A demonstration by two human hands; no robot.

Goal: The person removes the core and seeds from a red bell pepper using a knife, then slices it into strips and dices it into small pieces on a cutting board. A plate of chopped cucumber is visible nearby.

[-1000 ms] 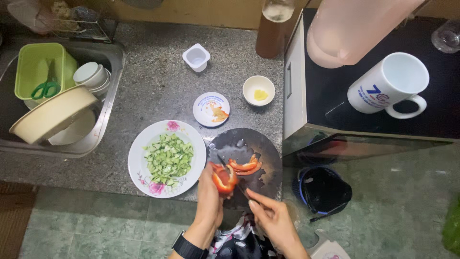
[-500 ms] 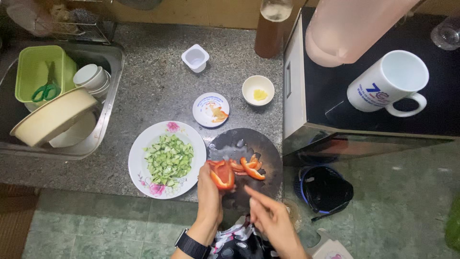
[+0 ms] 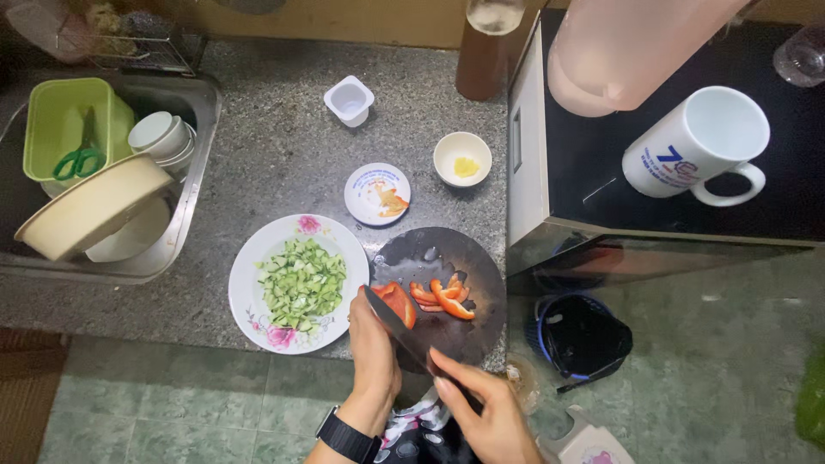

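Granite counter (image 3: 284,146) — plate (image 3: 258,275), saucer (image 3: 376,194) beside board (image 3: 468,266).

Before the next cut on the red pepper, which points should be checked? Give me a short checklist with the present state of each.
1. Right hand grips knife: ok.
2. Left hand steadies red pepper piece: ok.
3. Left fingertips away from the blade: cannot tell.
4. Cut strips lie aside on the cutting board: ok.
5. Board fully on the counter: not ok, its near edge reaches the counter's edge.
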